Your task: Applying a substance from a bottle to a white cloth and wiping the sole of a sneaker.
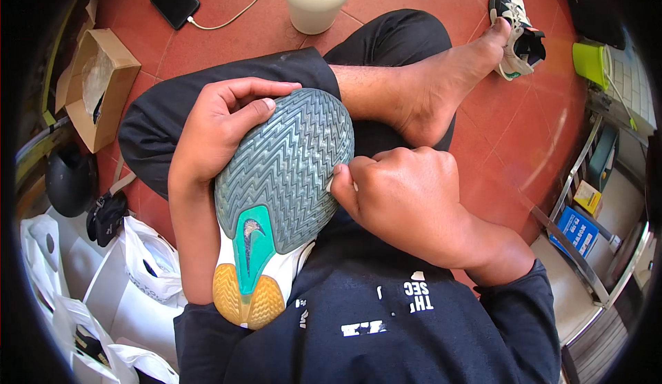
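Note:
A sports shoe (289, 156) rests sole up across my lap, its grey zigzag tread facing me, with a teal middle patch and a yellowish heel. My left hand (224, 122) grips it along the left and toe edge, thumb on the tread. At the right edge of the sole, my right hand (403, 180) is closed in a pinch. A tiny pale bit shows by its thumb; what the fingers hold, if anything, is hidden. The matching white and black shoe (520, 46) lies on the floor beyond my bare foot (434, 84).
Around me on the red tiled floor are a white jug (316, 4), a black phone (175, 2) on a white cable, and an open cardboard box (103, 94). White plastic bags (145, 267) crowd the left. A metal rack (579, 246) with a blue box (574, 232) stands right.

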Demonstrator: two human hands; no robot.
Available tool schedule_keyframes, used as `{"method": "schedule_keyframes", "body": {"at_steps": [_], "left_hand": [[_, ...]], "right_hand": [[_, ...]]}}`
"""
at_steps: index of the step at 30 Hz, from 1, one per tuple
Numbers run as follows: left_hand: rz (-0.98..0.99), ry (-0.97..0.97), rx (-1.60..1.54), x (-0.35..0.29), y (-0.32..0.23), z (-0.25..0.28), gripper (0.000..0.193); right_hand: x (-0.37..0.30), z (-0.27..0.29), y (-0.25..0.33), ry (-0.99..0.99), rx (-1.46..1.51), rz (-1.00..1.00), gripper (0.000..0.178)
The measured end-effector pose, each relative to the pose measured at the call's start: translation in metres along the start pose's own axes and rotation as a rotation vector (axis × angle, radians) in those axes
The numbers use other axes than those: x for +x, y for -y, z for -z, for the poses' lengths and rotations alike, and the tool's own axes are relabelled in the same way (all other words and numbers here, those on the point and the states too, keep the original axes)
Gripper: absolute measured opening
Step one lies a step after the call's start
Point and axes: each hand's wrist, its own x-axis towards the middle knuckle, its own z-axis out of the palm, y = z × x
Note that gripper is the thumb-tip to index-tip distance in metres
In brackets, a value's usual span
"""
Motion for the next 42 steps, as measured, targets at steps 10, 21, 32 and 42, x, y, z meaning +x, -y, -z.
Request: {"method": "schedule_keyframes", "body": {"at_steps": [10,21,32,42], "left_hand": [[-0.029,0.003,0.004,-0.002,0.001,-0.002,0.032],[-0.016,0.013,-0.02,-0.004,0.0,0.0,0.034],[-0.024,0.01,-0.036,-0.003,0.002,0.002,0.03],[-0.077,0.003,-0.084,-0.004,0.005,0.003,0.03]], "right_hand": [[0.0,-0.003,-0.006,0.005,0.015,0.029,0.036],[-0.008,0.003,-0.027,-0.154,0.077,-0.026,0.032],[-0.004,-0.014,-0.018,-0.131,0.077,0.027,0.036],[-0.007,-0.012,-0.033,-0.209,0.092,-0.068,0.035]]}}
